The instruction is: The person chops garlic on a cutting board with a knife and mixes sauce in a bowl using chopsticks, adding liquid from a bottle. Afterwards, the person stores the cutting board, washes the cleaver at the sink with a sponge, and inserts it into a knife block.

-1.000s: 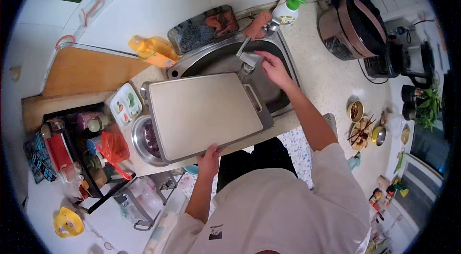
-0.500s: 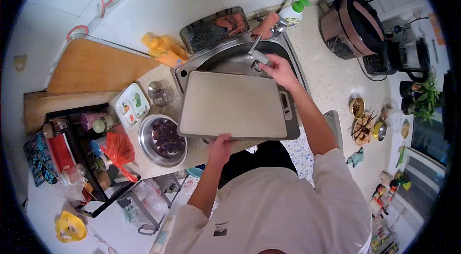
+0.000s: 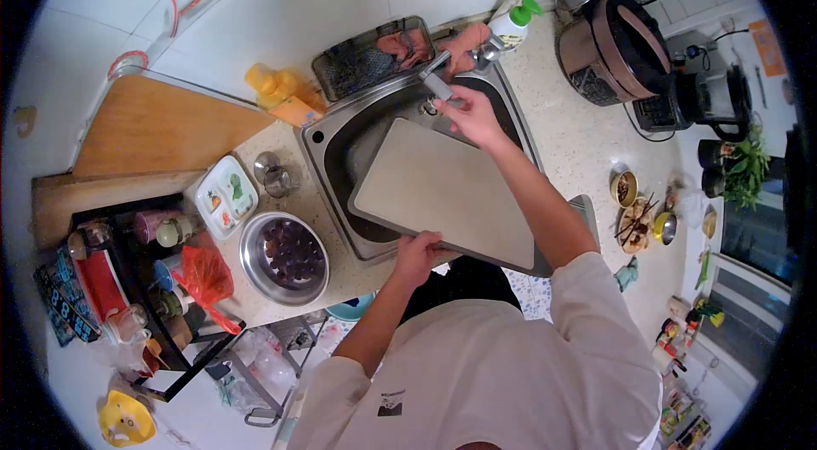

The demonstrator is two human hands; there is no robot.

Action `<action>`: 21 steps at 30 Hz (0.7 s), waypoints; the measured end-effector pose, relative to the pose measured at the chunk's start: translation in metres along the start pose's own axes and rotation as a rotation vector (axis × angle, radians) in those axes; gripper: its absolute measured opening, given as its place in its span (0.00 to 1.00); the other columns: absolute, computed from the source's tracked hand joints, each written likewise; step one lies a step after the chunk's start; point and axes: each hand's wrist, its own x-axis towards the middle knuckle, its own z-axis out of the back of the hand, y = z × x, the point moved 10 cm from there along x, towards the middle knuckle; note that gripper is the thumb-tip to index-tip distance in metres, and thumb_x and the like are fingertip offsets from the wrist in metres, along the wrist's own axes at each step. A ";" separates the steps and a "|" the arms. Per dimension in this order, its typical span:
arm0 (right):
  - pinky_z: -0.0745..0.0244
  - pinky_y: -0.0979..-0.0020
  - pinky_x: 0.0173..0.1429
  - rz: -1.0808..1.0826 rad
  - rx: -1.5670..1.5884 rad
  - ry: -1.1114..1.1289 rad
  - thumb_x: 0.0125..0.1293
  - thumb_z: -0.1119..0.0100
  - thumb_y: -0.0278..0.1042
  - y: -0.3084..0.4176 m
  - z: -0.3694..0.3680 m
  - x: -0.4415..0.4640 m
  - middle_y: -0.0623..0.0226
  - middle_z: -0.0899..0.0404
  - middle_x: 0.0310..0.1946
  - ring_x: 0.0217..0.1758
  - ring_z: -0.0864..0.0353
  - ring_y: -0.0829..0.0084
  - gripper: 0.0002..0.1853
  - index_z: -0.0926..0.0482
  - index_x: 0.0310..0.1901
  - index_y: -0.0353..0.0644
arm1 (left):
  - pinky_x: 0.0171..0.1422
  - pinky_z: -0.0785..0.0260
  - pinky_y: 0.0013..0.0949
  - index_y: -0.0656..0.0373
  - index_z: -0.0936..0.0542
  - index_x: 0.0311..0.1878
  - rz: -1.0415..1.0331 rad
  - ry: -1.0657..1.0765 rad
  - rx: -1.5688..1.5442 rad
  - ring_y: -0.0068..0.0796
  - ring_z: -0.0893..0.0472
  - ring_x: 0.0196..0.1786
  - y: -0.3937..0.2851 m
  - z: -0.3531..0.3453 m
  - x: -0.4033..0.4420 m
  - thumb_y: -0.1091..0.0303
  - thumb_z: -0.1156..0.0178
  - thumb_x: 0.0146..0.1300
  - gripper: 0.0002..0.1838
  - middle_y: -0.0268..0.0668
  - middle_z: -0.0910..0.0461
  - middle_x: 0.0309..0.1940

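Note:
My left hand (image 3: 416, 258) is closed on the near edge of a beige cutting board (image 3: 451, 194) with a grey rim. The board is tilted over the sink (image 3: 338, 162), its upper left corner inside the basin and its lower right corner beyond the front edge. My right hand (image 3: 473, 118) pinches the end of the faucet spout (image 3: 438, 85), above the drain. Part of the board's right side is hidden under my right forearm. No running water can be made out.
Left of the sink are a steel bowl (image 3: 318, 281) of dark fruit, a divided plate (image 3: 223, 216) and a glass (image 3: 277, 181). Behind it stand a wire basket (image 3: 336, 67), a yellow bottle (image 3: 277, 85) and a soap pump bottle (image 3: 513, 27). A pressure cooker (image 3: 587, 58) is at the right.
The cutting board has turned clockwise and dropped partly into the sink, uncovering more of the basin. My right hand and the spout have shifted slightly left in view.

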 end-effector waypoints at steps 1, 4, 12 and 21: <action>0.24 0.75 0.28 -0.007 -0.038 0.006 0.68 0.28 0.41 0.001 -0.001 0.002 0.68 0.15 0.38 0.26 0.21 0.82 0.21 0.17 0.58 0.38 | 0.52 0.14 0.56 0.69 0.29 0.59 0.004 0.020 0.000 0.47 0.14 0.52 -0.001 -0.005 -0.001 0.78 0.42 0.63 0.21 0.47 0.20 0.52; 0.22 0.75 0.30 -0.019 -0.083 0.013 0.68 0.28 0.42 -0.010 -0.001 0.003 0.67 0.15 0.38 0.27 0.20 0.81 0.24 0.19 0.60 0.39 | 0.53 0.14 0.58 0.70 0.29 0.59 -0.013 -0.015 -0.003 0.48 0.14 0.52 -0.003 -0.008 -0.005 0.78 0.42 0.63 0.20 0.49 0.20 0.52; 0.16 0.62 0.42 0.034 -0.466 -0.023 0.70 0.40 0.36 -0.039 0.052 0.024 0.60 0.13 0.41 0.37 0.13 0.66 0.24 0.26 0.67 0.42 | 0.57 0.16 0.63 0.68 0.30 0.60 -0.041 -0.133 -0.014 0.52 0.15 0.53 -0.022 0.006 -0.037 0.78 0.42 0.63 0.22 0.49 0.21 0.54; 0.14 0.56 0.50 0.009 -1.545 0.136 0.71 0.46 0.37 -0.009 0.034 0.096 0.59 0.11 0.48 0.50 0.10 0.58 0.16 0.15 0.56 0.48 | 0.57 0.16 0.65 0.68 0.30 0.62 -0.180 -0.219 -0.069 0.51 0.18 0.58 -0.063 0.024 -0.075 0.77 0.45 0.62 0.23 0.48 0.23 0.56</action>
